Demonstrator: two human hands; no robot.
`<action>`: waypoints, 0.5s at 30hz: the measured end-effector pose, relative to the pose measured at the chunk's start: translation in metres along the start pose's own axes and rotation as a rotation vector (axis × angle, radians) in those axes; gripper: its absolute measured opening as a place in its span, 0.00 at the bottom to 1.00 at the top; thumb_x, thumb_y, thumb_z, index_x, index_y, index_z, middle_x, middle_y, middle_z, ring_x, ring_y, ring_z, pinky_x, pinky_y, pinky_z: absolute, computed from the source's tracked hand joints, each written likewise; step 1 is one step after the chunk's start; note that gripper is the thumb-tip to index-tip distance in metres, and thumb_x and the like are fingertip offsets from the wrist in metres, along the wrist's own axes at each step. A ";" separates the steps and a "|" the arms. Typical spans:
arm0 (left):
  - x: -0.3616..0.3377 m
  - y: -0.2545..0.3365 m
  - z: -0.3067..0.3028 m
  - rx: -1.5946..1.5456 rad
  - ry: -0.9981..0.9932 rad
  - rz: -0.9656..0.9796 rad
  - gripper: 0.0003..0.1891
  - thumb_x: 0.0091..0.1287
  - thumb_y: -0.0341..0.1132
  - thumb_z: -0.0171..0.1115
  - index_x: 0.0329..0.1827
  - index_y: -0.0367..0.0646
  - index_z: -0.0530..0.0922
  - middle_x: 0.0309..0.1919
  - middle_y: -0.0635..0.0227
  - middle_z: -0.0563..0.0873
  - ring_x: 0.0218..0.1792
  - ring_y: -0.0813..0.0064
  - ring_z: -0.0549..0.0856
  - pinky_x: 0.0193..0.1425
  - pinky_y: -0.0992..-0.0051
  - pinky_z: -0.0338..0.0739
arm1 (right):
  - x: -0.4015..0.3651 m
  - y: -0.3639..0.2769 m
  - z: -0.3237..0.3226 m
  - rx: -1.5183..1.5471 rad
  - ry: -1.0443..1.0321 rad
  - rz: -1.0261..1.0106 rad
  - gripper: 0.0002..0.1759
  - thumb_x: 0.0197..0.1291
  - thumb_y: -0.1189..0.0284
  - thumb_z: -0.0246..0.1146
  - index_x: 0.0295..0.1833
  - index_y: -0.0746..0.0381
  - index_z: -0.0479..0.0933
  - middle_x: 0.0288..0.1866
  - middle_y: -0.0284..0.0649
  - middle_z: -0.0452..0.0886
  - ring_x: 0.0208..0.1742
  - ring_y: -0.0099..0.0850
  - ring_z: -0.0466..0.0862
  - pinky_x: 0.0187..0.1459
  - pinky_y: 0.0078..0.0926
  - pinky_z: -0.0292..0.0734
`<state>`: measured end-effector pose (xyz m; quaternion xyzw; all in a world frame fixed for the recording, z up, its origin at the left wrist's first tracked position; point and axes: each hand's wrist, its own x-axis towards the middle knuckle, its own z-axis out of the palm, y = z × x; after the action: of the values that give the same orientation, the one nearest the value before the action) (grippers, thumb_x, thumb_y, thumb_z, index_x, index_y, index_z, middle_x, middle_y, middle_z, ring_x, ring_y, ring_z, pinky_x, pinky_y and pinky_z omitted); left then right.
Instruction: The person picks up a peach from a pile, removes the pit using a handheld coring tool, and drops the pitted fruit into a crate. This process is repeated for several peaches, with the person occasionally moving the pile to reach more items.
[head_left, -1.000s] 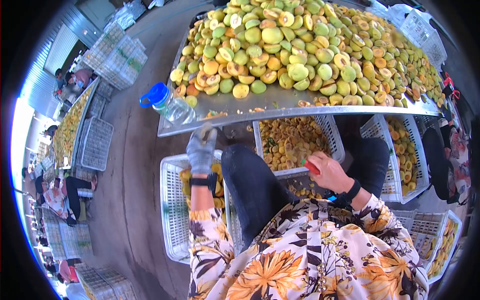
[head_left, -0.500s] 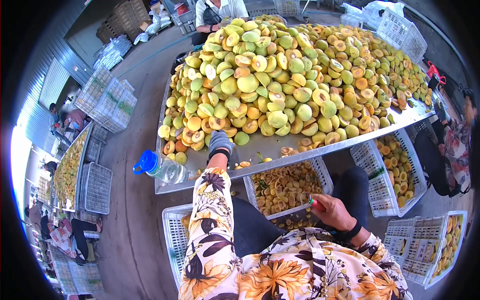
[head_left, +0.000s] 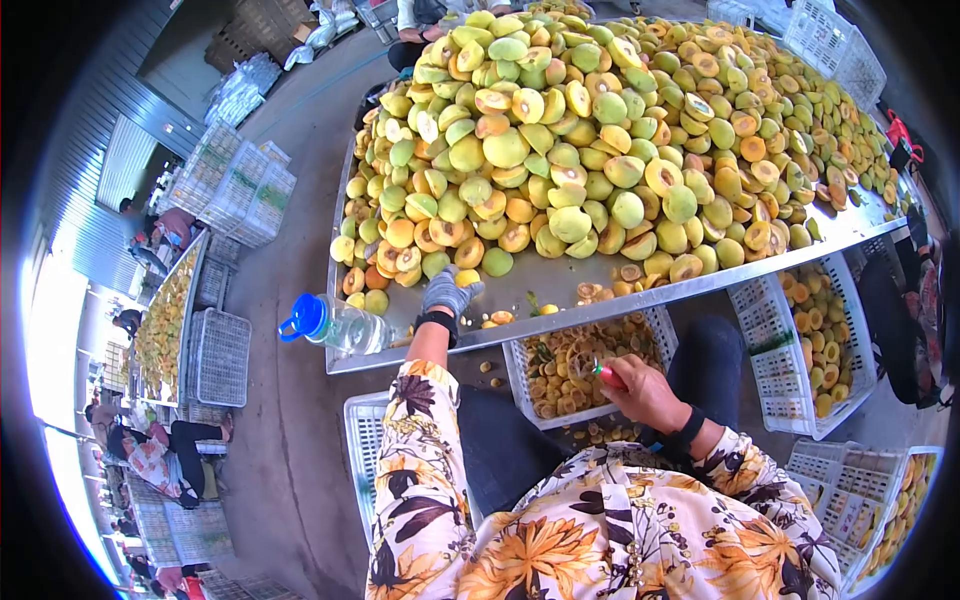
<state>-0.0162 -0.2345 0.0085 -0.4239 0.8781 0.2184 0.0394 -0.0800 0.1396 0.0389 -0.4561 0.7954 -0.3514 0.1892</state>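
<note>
My left hand [head_left: 450,293], in a grey glove, is closed on a yellow peach half [head_left: 467,278] just above the near edge of the metal table [head_left: 410,297]. Beyond it rises a big pile of yellow-green halved peaches [head_left: 560,170], many with brown pit hollows showing. My right hand [head_left: 645,392] is bare and wrapped round a small tool with a red and green handle [head_left: 606,373]. The tool's thin end is hard to make out against the crate [head_left: 538,412] of fruit scraps below it.
A clear bottle with a blue cap [head_left: 345,327] lies at the table's left corner. White crates [head_left: 765,365] of fruit stand at right, another [head_left: 366,430] beside my left leg. Co-workers [head_left: 915,320] sit at right, across the table and at a table far left.
My left hand has drawn back from the pile's edge with a peach half in its fingers. My right hand has moved left and slightly up with the tool. The view has shifted.
</note>
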 end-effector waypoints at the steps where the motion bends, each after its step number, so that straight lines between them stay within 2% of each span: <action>1: 0.001 0.006 0.000 0.046 0.001 -0.008 0.40 0.44 0.53 0.72 0.58 0.40 0.69 0.52 0.51 0.78 0.54 0.56 0.76 0.58 0.65 0.71 | 0.002 0.001 0.003 0.010 0.016 -0.056 0.19 0.50 0.70 0.64 0.48 0.62 0.72 0.36 0.48 0.75 0.39 0.46 0.78 0.40 0.36 0.75; 2: 0.003 0.011 0.001 0.091 -0.004 -0.017 0.41 0.44 0.52 0.73 0.59 0.40 0.68 0.52 0.51 0.77 0.54 0.56 0.76 0.58 0.65 0.71 | 0.002 0.001 0.003 0.020 0.029 -0.106 0.19 0.50 0.70 0.64 0.49 0.61 0.72 0.37 0.47 0.75 0.40 0.46 0.78 0.41 0.35 0.75; 4: 0.013 0.020 0.004 0.156 0.011 -0.028 0.44 0.42 0.49 0.74 0.62 0.39 0.64 0.53 0.51 0.77 0.54 0.55 0.77 0.58 0.65 0.71 | 0.000 0.004 0.002 0.032 0.005 -0.078 0.20 0.51 0.69 0.64 0.50 0.61 0.72 0.38 0.47 0.76 0.41 0.45 0.78 0.42 0.35 0.74; 6: 0.016 0.030 -0.001 0.233 -0.089 -0.119 0.47 0.40 0.47 0.76 0.63 0.37 0.61 0.53 0.52 0.77 0.54 0.57 0.77 0.58 0.67 0.71 | -0.004 0.005 -0.003 0.056 -0.048 0.005 0.20 0.51 0.69 0.64 0.50 0.61 0.72 0.39 0.47 0.76 0.42 0.45 0.78 0.44 0.35 0.74; 7: 0.016 0.032 -0.002 0.207 -0.064 -0.138 0.44 0.38 0.44 0.76 0.60 0.37 0.65 0.50 0.53 0.78 0.51 0.58 0.79 0.56 0.68 0.72 | -0.005 0.009 -0.005 0.064 -0.006 -0.041 0.19 0.52 0.69 0.64 0.50 0.61 0.71 0.36 0.49 0.78 0.39 0.46 0.79 0.41 0.35 0.74; 8: 0.016 0.031 -0.004 0.210 -0.072 -0.132 0.44 0.38 0.44 0.76 0.60 0.37 0.65 0.50 0.53 0.78 0.51 0.58 0.79 0.56 0.68 0.72 | -0.005 0.008 -0.010 0.065 -0.003 -0.031 0.19 0.52 0.69 0.64 0.50 0.61 0.71 0.36 0.49 0.78 0.39 0.46 0.79 0.41 0.35 0.74; 10: 0.015 0.023 -0.005 -0.007 -0.076 -0.062 0.37 0.40 0.42 0.75 0.55 0.40 0.71 0.43 0.57 0.82 0.43 0.62 0.83 0.42 0.68 0.79 | -0.006 0.005 -0.024 0.125 -0.007 0.066 0.20 0.52 0.69 0.64 0.50 0.63 0.70 0.29 0.50 0.77 0.30 0.47 0.79 0.32 0.35 0.75; 11: 0.000 0.025 -0.006 -0.561 -0.144 -0.148 0.27 0.47 0.37 0.70 0.52 0.42 0.74 0.34 0.62 0.84 0.29 0.66 0.84 0.27 0.72 0.79 | -0.005 0.011 -0.022 0.130 0.043 0.025 0.22 0.54 0.68 0.63 0.52 0.65 0.67 0.25 0.52 0.76 0.28 0.49 0.79 0.30 0.35 0.74; 12: -0.014 0.022 -0.007 -0.970 -0.196 -0.096 0.23 0.50 0.36 0.68 0.50 0.41 0.75 0.32 0.66 0.83 0.25 0.72 0.82 0.19 0.75 0.76 | -0.002 0.011 -0.023 0.135 0.037 0.034 0.22 0.54 0.68 0.63 0.52 0.65 0.67 0.25 0.52 0.76 0.28 0.49 0.79 0.30 0.35 0.74; 13: -0.043 0.033 -0.020 -1.316 -0.307 -0.050 0.23 0.52 0.37 0.66 0.51 0.42 0.74 0.33 0.65 0.82 0.25 0.70 0.83 0.19 0.76 0.75 | 0.002 0.009 -0.024 0.153 0.034 0.045 0.23 0.54 0.68 0.63 0.53 0.66 0.66 0.27 0.53 0.77 0.29 0.49 0.80 0.31 0.36 0.75; 14: -0.067 0.052 -0.019 -1.587 -0.245 -0.077 0.26 0.55 0.42 0.63 0.55 0.42 0.71 0.35 0.59 0.82 0.26 0.68 0.84 0.15 0.79 0.73 | 0.007 0.006 -0.024 0.171 0.029 0.056 0.24 0.54 0.67 0.62 0.54 0.66 0.65 0.28 0.54 0.78 0.31 0.49 0.80 0.32 0.37 0.75; 15: -0.085 0.055 -0.025 -1.645 -0.387 0.022 0.26 0.58 0.46 0.60 0.57 0.42 0.69 0.36 0.56 0.82 0.26 0.66 0.84 0.14 0.81 0.72 | 0.012 0.003 -0.021 0.222 0.052 0.024 0.24 0.56 0.66 0.62 0.53 0.68 0.64 0.30 0.55 0.78 0.32 0.50 0.80 0.34 0.37 0.75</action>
<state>-0.0011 -0.1531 0.0717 -0.2643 0.4212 0.8572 -0.1340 -0.1008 0.1385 0.0508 -0.4136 0.7617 -0.4466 0.2220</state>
